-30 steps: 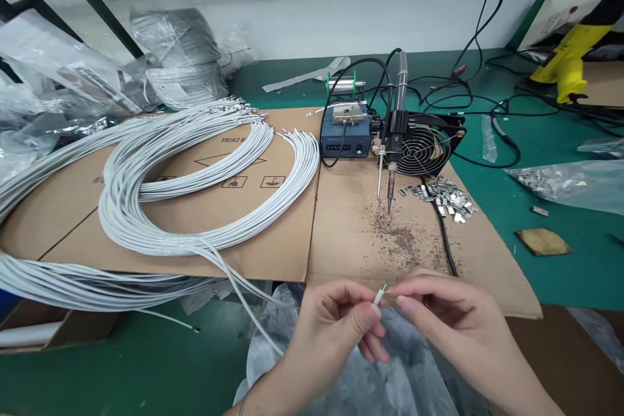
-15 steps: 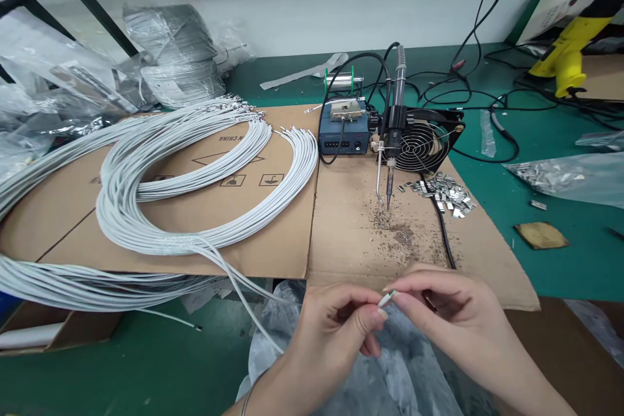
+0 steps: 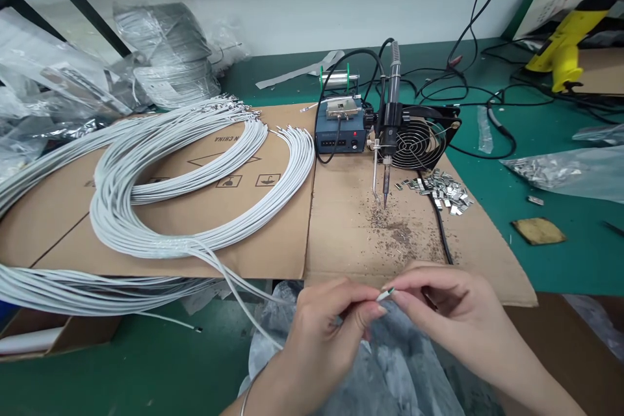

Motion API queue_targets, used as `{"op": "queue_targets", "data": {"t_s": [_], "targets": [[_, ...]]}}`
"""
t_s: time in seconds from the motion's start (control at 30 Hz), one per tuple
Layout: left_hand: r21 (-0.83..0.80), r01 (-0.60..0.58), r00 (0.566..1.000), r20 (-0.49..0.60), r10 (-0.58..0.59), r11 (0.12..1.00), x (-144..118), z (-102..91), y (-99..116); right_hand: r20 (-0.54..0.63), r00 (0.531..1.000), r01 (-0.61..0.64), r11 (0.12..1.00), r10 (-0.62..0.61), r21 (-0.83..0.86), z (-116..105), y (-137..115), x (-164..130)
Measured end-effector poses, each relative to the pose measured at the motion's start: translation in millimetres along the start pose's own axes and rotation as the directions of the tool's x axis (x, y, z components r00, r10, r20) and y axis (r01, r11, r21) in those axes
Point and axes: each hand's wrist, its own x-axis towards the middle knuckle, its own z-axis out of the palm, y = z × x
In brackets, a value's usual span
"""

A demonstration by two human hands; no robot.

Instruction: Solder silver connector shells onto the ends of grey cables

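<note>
Between my hands is the end of a white cable (image 3: 383, 296), with a bit of green at its tip. My left hand (image 3: 327, 331) is closed, thumb and forefinger pinching the white jacket. From the other side my right hand (image 3: 451, 312) pinches the green tip, its fingertips covering most of it; I cannot tell whether they grip thin wires or a small part. Both hands are held above my lap, at the cardboard's front edge. White cables run down from the coiled bundle (image 3: 131, 234) on the left and pass behind my left wrist.
Ahead stand a blue soldering station (image 3: 340, 136), a soldering iron (image 3: 390, 123) pointing down, a solder spool (image 3: 336, 80) and a black fan (image 3: 418, 143). Small metal connectors (image 3: 448, 192) lie piled on the cardboard (image 3: 336, 221). A tan sponge (image 3: 539, 231) and a yellow tool (image 3: 560, 45) are at right.
My hands stay together at the cable end, which is turned slightly flatter, with my left fingers shifted a little. The whole view has moved slightly.
</note>
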Motion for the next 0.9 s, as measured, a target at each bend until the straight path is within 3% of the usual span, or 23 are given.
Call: {"op": "queue_targets", "data": {"t_s": [0.1, 0.17, 0.2, 0.27, 0.3, 0.37, 0.4, 0.47, 0.53, 0.6, 0.73, 0.83, 0.9], "targets": [[0.218, -0.193, 0.980, -0.012, 0.201, 0.957, 2, -4.1, -2, 0.033, 0.997, -0.064, 0.998, 0.064, -0.003, -2, -2, 7], [0.261, -0.223, 0.973, -0.006, 0.233, 0.939, 3, -5.3, -2, 0.071, 0.992, -0.113, 0.992, 0.109, 0.061, -3, -2, 11], [0.228, -0.175, 0.983, -0.013, 0.183, 0.958, 3, -5.0, -1, 0.088, 0.989, -0.129, 0.984, 0.119, 0.121, -2, -1, 13], [0.018, 0.060, 0.998, -0.017, -0.060, 0.998, 2, -2.4, -1, 0.097, 0.988, -0.146, 0.944, 0.122, 0.294, 2, 1, 15], [-0.146, 0.215, 0.976, 0.010, -0.216, 0.966, 2, -0.2, 0, 0.092, 0.988, -0.154, 0.906, 0.127, 0.395, 6, 2, 15], [-0.466, 0.449, 0.887, 0.127, -0.445, 0.762, 3, 5.2, -1, 0.082, 0.984, -0.176, 0.793, 0.158, 0.583, 17, 6, 14], [-0.583, 0.494, 0.854, 0.186, -0.487, 0.645, 4, 7.8, -1, 0.076, 0.981, -0.185, 0.734, 0.180, 0.653, 22, 7, 14], [-0.718, 0.504, 0.833, 0.257, -0.490, 0.480, 6, 11.7, -2, 0.059, 0.974, -0.190, 0.652, 0.217, 0.734, 32, 9, 13], [-0.753, 0.500, 0.830, 0.275, -0.485, 0.428, 8, 12.7, -2, 0.041, 0.976, -0.175, 0.654, 0.216, 0.736, 35, 10, 13], [-0.727, 0.507, 0.822, 0.246, -0.514, 0.463, 8, 10.5, 0, 0.039, 0.986, -0.150, 0.743, 0.165, 0.653, 30, 8, 14], [-0.541, 0.533, 0.832, 0.197, -0.519, 0.651, 4, 2.4, 5, 0.169, 0.984, -0.104, 0.947, 0.054, 0.305, 5, -3, 19], [-0.373, 0.516, 0.856, 0.184, -0.483, 0.771, 1, -1.0, 7, 0.234, 0.968, -0.116, 0.989, 0.092, 0.090, -9, -11, 21], [-0.319, 0.492, 0.871, 0.161, -0.465, 0.810, 0, -1.2, 8, 0.215, 0.971, -0.117, 0.991, 0.101, 0.063, -10, -14, 21]]}}
